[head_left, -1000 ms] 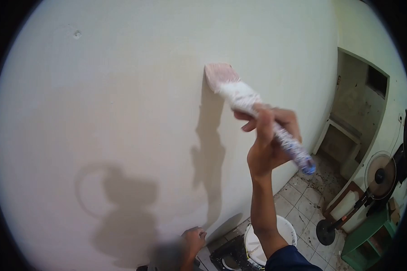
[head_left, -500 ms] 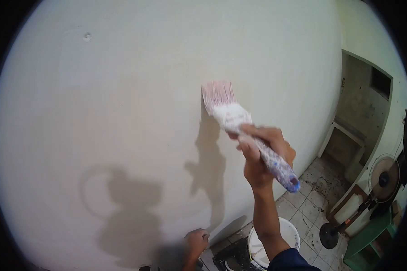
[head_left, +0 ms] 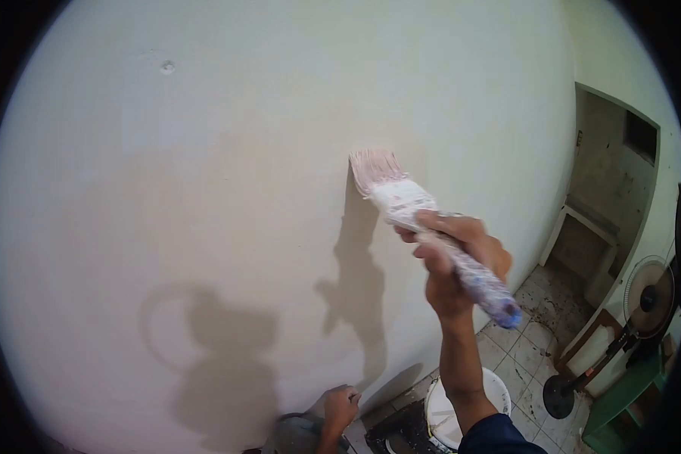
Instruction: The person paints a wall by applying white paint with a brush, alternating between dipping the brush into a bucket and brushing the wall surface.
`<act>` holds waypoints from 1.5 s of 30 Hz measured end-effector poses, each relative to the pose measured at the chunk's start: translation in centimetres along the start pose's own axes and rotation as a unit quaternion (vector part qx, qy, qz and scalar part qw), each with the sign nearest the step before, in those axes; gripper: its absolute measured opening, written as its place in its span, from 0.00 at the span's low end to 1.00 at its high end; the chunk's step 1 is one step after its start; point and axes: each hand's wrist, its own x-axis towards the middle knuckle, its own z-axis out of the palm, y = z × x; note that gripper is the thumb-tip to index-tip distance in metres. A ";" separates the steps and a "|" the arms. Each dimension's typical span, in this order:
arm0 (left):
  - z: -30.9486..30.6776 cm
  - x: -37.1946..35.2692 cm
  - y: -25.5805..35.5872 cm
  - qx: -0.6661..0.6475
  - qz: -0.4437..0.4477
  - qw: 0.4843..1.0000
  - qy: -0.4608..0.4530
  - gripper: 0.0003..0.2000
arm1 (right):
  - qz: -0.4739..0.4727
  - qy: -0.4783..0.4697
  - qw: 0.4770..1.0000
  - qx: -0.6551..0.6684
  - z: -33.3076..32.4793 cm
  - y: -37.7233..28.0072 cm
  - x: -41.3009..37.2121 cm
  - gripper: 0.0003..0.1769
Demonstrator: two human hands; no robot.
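Observation:
My right hand (head_left: 465,261) grips a paintbrush (head_left: 412,204) by its paint-spattered handle, fingers closed around it. The brush's pale pink bristles press on the white wall (head_left: 227,181), with the handle slanting down to the right. Thick white paint coats the ferrule. Low in the view, my left hand (head_left: 340,408) is near the foot of the wall, fingers curled, and nothing shows in it. Beneath my right forearm stands a white paint bucket (head_left: 499,390), partly hidden by the arm.
A black paint-spattered object (head_left: 401,427) lies beside the bucket. To the right are a standing fan (head_left: 649,299), a green shelf unit (head_left: 628,405) and a doorway (head_left: 609,174). Stains mark the tiled floor (head_left: 533,352). Shadows fall across the wall.
The view has shifted slightly, so the scene sits further right. In the picture my right hand and the brush are a little right and lower, the bristles still against the wall.

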 end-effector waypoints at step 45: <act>3.3 0.3 -3.0 0.018 0.004 1.000 0.013 0.07 | 0.277 0.141 0.947 0.083 -1.0 10.3 -0.8 0.20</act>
